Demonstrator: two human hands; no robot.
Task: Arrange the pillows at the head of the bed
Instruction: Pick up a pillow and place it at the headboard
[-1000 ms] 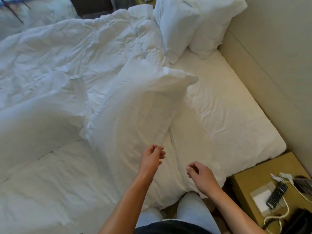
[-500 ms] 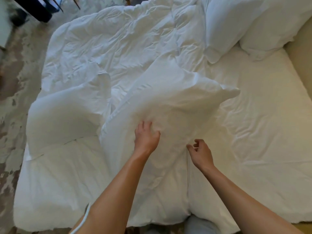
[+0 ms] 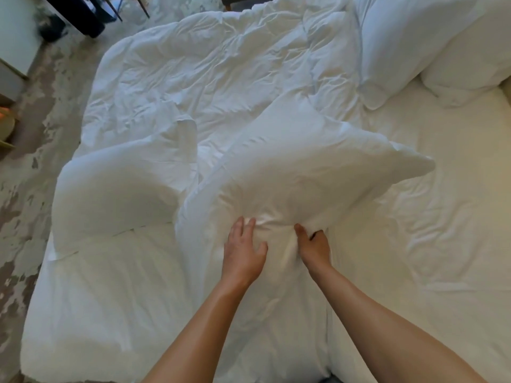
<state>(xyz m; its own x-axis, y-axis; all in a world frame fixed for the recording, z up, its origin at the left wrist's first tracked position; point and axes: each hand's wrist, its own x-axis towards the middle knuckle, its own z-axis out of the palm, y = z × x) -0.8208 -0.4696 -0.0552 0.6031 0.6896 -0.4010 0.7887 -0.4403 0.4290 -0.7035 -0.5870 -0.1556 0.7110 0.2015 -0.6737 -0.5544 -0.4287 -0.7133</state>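
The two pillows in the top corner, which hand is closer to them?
Right. The right hand lies on their side of the middle pillow; the left hand is farther from the two pillows.

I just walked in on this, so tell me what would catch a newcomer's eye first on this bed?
The big white pillow in the middle, with the left hand pressed flat on it and the right hand gripping its fabric. Behind it lies a rumpled duvet, and two more pillows are piled at the upper right.

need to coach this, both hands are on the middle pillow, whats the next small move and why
Probably lift the middle pillow toward the two pillows at top right: the right hand pinches its cover, the left hand presses it, and it lies on the rumpled duvet.
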